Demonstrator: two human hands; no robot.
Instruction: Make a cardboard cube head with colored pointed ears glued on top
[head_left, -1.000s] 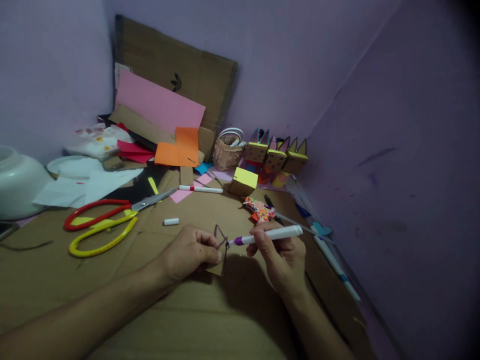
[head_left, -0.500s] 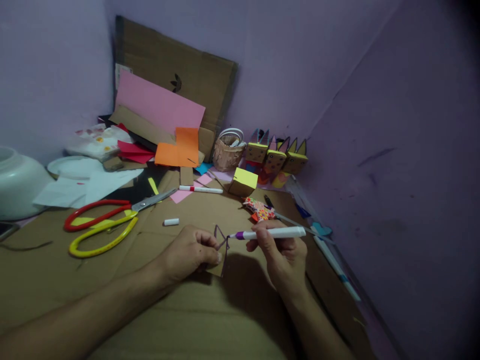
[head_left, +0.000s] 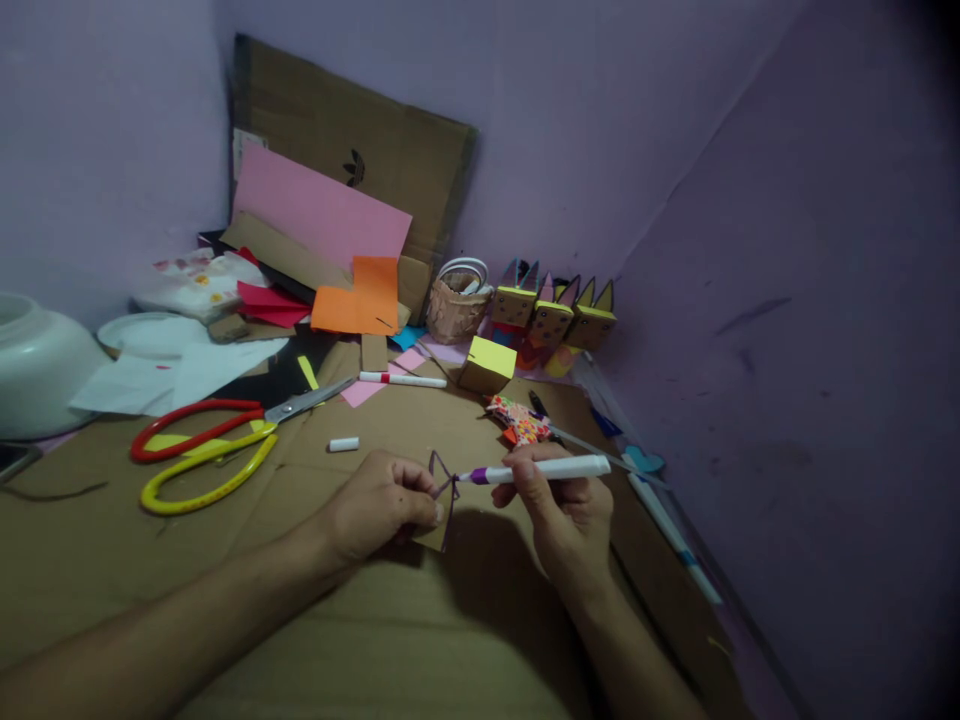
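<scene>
My left hand [head_left: 386,505] pinches a small cardboard piece [head_left: 433,537] whose edges are lined in purple; a pointed, ear-like tip stands up from it. Much of the piece is hidden behind my fingers. In my right hand [head_left: 570,515] is a white marker [head_left: 559,468] with a purple collar, held nearly level. Its tip meets the purple-lined edge of the cardboard, close to my left fingertips. A white marker cap [head_left: 343,444] lies on the cardboard sheet beyond my left hand.
Scissors [head_left: 262,425] with red and yellow handles lie at left. Behind are a red-and-white marker [head_left: 403,380], a yellow-topped box [head_left: 487,364], a patterned paper piece [head_left: 519,420] and a small basket [head_left: 457,308]. Several eared cardboard figures [head_left: 553,322] stand by the wall. A white pot [head_left: 45,370] is far left.
The marker tip has shifted very slightly along the cardboard's edge. Both hands keep nearly the same place and grip.
</scene>
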